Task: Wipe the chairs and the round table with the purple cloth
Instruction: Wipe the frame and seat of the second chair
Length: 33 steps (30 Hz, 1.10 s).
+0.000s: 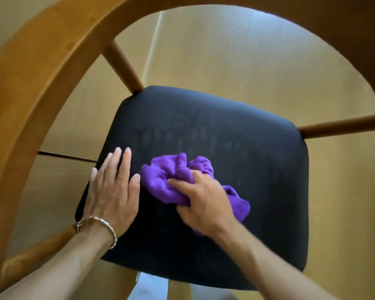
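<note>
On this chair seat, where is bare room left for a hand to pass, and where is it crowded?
The black seat is bare across its far half and right side, between the purple cloth and the wooden spindles. The near-left is crowded: the left hand lies flat there and the right hand bunches the cloth.

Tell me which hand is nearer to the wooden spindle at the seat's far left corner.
Left. The left hand lies flat below the wooden spindle; the right hand is farther right.

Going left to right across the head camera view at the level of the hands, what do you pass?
Wooden chair armrest → left hand flat on the black seat → purple cloth → right hand gripping it.
</note>
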Available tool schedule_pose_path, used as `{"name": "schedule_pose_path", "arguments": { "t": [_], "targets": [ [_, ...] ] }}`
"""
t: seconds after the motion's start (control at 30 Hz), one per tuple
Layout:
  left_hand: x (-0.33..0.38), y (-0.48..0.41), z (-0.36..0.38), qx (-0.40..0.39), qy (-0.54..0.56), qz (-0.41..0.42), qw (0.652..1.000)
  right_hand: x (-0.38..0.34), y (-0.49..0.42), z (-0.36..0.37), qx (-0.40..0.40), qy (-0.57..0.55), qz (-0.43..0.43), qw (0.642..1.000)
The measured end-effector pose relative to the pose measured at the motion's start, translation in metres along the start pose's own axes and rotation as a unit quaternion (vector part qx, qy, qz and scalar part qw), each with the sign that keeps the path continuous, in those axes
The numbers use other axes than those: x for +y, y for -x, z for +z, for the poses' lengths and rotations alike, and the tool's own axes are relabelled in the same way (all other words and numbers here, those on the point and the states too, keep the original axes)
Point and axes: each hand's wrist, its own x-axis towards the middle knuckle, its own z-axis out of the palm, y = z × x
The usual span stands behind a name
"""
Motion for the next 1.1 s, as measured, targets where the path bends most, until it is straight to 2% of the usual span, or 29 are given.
{"name": "schedule_pose_path", "arguments": {
  "t": [0.07,0.17,0.23,0.27,0.33,0.37,0.43,0.47,0.5,0.57,0.6,0.7,0.8,0.87,0.93,1.0,1.03,1.1],
  "targets": [
    [0.0,0.0,-0.001,0.002,-0.005,-0.012,1.0,0.024,-0.019,-0.027,0.042,-0.014,0.04,0.998],
    [0.007,0.006,0.008,-0.002,-0.015,-0.051,0.999,0.082,-0.065,-0.082,0.131,0.054,0.093,0.986],
    [0.014,0.011,0.022,0.001,-0.012,-0.084,0.996,0.111,-0.095,-0.106,0.123,0.083,0.152,0.977],
    [0.019,0.013,0.029,0.007,-0.005,-0.098,0.995,0.114,-0.1,-0.105,0.117,0.094,0.154,0.977],
    [0.031,0.024,0.039,0.009,0.023,-0.14,0.99,0.096,-0.083,-0.077,0.099,0.126,0.087,0.983],
    [0.038,0.032,0.042,0.01,0.038,-0.167,0.985,0.079,-0.062,-0.057,0.072,0.12,0.013,0.99],
    [0.049,0.049,0.046,0.03,0.051,-0.2,0.978,0.043,-0.016,-0.021,-0.03,0.121,-0.146,0.981],
    [0.054,0.055,0.045,0.04,0.051,-0.212,0.975,0.03,0.003,-0.015,-0.086,0.115,-0.179,0.973],
    [0.056,0.059,0.042,0.048,0.056,-0.223,0.972,0.026,0.011,-0.015,-0.129,0.099,-0.193,0.968],
    [0.054,0.065,0.037,0.066,0.074,-0.238,0.966,0.04,-0.013,-0.03,-0.131,0.079,-0.192,0.969],
    [0.051,0.069,0.035,0.074,0.072,-0.236,0.966,0.048,-0.033,-0.041,-0.112,0.09,-0.181,0.973],
    [0.037,0.076,0.036,0.082,0.067,-0.248,0.963,0.067,-0.108,-0.07,0.011,0.159,-0.154,0.975],
    [0.025,0.073,0.038,0.098,0.076,-0.272,0.954,0.059,-0.152,-0.071,0.04,0.167,-0.061,0.983],
    [0.017,0.07,0.04,0.109,0.091,-0.279,0.95,0.036,-0.135,-0.046,0.05,0.194,-0.039,0.979],
    [0.015,0.08,0.044,0.123,0.114,-0.287,0.943,0.011,-0.079,-0.004,0.021,0.196,-0.122,0.973],
    [0.016,0.099,0.049,0.13,0.127,-0.292,0.939,-0.015,-0.013,0.025,-0.074,0.18,-0.246,0.95],
    [0.017,0.109,0.05,0.126,0.133,-0.295,0.938,-0.024,0.008,0.03,-0.122,0.177,-0.276,0.937],
    [0.016,0.127,0.051,0.118,0.141,-0.3,0.936,-0.025,0.01,0.025,-0.167,0.155,-0.3,0.926]
  ]
}}
